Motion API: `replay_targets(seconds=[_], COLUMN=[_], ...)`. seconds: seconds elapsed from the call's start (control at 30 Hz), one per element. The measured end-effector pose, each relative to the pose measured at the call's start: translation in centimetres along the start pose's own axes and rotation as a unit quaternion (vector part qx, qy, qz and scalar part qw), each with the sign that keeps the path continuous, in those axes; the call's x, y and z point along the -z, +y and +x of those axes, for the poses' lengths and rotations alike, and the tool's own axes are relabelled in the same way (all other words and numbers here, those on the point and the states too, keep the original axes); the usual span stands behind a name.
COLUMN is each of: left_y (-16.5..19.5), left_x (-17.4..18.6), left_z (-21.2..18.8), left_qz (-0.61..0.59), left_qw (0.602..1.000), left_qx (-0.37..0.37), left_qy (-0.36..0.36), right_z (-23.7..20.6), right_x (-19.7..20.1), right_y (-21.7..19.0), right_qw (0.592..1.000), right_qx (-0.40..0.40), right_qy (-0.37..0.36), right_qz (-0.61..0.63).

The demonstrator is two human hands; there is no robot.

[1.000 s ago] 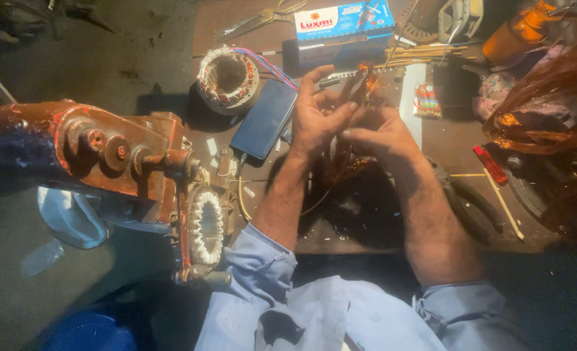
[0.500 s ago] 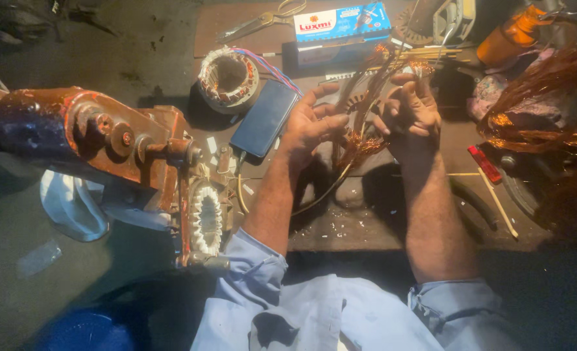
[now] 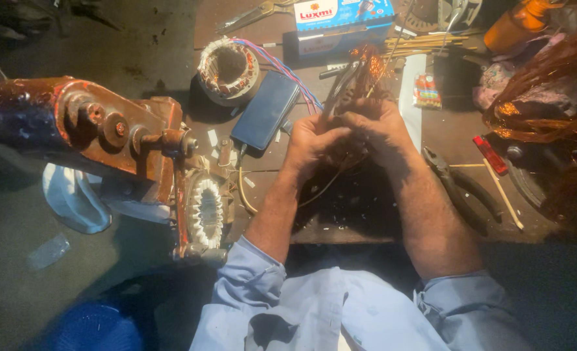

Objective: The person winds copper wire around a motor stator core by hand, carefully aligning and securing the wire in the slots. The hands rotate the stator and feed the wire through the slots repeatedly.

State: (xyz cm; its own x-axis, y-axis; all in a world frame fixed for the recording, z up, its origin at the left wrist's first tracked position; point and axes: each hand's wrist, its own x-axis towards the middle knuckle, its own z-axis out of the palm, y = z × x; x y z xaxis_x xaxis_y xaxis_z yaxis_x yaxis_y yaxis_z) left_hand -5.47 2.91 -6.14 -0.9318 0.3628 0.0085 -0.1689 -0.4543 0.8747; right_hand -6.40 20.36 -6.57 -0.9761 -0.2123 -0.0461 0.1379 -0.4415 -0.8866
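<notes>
Two hands are held together above the middle of the dark table (image 3: 373, 221), both closed around a bundle of copper wire (image 3: 360, 78) that rises from between them toward the far edge. The left hand (image 3: 311, 140) is clasped on the near left side of the bundle, and the right hand (image 3: 376, 127) is pressed against it, fingers curled over the wire. Just left of the hands a dark phone (image 3: 266, 110) is laid flat, and beyond it a wound stator (image 3: 228, 70) with red and blue leads is seen. Pliers (image 3: 461, 188) are placed on the table to the right of the right forearm. A blue and white box (image 3: 344, 14) is set at the far edge. At the left, a rusty red winding machine (image 3: 100, 127) is seen beside the table.
</notes>
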Motion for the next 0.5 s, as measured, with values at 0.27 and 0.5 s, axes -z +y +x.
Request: replay_targets(seconds=[0.27,0.5], left_y=[0.5,1.1], left_x=[0.1,0.2], left_z=[-0.2,-0.3], left_qz=[0.017,-0.076], left_qw=[0.999,0.996], left_qx=[-0.026,0.003], left_qy=[0.029,0.039], right_z=[0.2,-0.3], right_x=[0.3,0.6], right_y=[0.0,-1.0], right_qw=[0.995,0.991], right_qx=[0.048,0.018], right_qy=[0.006,0.005], right_qz=[0.082,0.133])
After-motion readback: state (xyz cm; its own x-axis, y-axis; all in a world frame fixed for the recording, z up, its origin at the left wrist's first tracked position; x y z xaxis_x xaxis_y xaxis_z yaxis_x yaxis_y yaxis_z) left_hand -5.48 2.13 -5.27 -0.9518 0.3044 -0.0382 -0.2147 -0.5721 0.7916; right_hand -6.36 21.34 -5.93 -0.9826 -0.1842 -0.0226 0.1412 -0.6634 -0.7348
